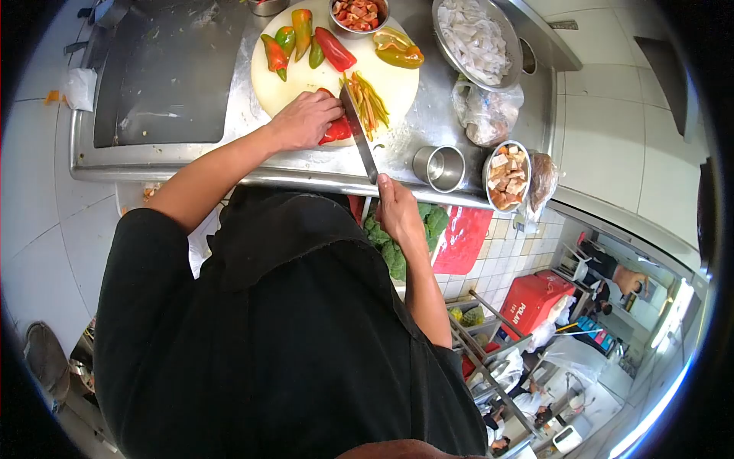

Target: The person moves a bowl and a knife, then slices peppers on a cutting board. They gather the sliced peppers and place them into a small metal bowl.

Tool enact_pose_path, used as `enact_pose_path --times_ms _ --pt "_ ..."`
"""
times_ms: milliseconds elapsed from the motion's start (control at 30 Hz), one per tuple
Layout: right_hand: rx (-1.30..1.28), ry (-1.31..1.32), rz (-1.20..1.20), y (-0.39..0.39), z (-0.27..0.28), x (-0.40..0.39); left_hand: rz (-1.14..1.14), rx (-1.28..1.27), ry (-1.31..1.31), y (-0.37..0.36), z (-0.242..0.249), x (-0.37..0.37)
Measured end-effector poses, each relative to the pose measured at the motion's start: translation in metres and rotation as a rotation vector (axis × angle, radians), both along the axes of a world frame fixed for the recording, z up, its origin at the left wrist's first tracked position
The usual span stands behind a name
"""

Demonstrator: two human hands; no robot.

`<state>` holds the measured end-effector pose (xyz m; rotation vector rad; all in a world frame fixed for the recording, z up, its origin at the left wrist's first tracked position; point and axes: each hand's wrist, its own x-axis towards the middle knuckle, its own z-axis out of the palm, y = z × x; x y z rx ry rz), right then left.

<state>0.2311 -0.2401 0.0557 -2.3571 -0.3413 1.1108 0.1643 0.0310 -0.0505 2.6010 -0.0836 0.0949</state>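
Observation:
On a round pale cutting board (279, 90), my left hand (310, 120) presses on a red pepper (336, 131), its fingers bent over the piece. My right hand (397, 205) is wrapped round the handle of a long knife (359, 136). The blade stretches across the board's near edge, with its tip end beside the red pepper. Just right of the blade lies a pile of thin green and orange pepper strips (369, 103). Farther back are a red pepper (334, 50), several green-orange peppers (302, 34) and a cut yellow-green pepper (398, 49).
Bowls of chopped red pieces (358, 14), pale strips (472, 38) and diced pieces (508, 177) stand around the board. An empty metal cup (439, 168) is near the counter's front edge. A sink basin (164, 76) lies left. Broccoli (394, 256) sits below; people are at far right.

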Motion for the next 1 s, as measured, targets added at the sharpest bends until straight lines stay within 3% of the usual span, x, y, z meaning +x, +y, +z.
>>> enact_pose_path --times_ms 133,267,500,633,767,900,1000 --pt "0.078 -0.198 0.072 0.021 -0.024 -0.002 0.014 -0.016 -0.049 0.001 -0.006 -0.003" --pt "0.030 -0.051 0.031 0.030 -0.020 0.010 0.000 -0.089 -0.039 0.003 -0.008 -0.002" --pt "0.058 -0.183 0.073 0.043 -0.021 -0.002 0.027 -0.113 -0.093 0.002 -0.014 -0.005" --pt "-0.005 -0.044 0.051 0.035 -0.003 0.005 0.014 -0.131 -0.150 0.006 -0.015 -0.004" --pt "0.060 -0.216 0.107 0.035 -0.026 -0.010 0.025 -0.166 -0.130 0.006 -0.014 -0.007" --pt "-0.014 -0.060 0.051 0.046 -0.014 0.002 0.032 -0.185 -0.169 0.006 -0.022 -0.008" --pt "0.142 -0.293 0.160 0.025 -0.039 -0.004 0.037 -0.190 -0.194 0.007 -0.021 -0.010"
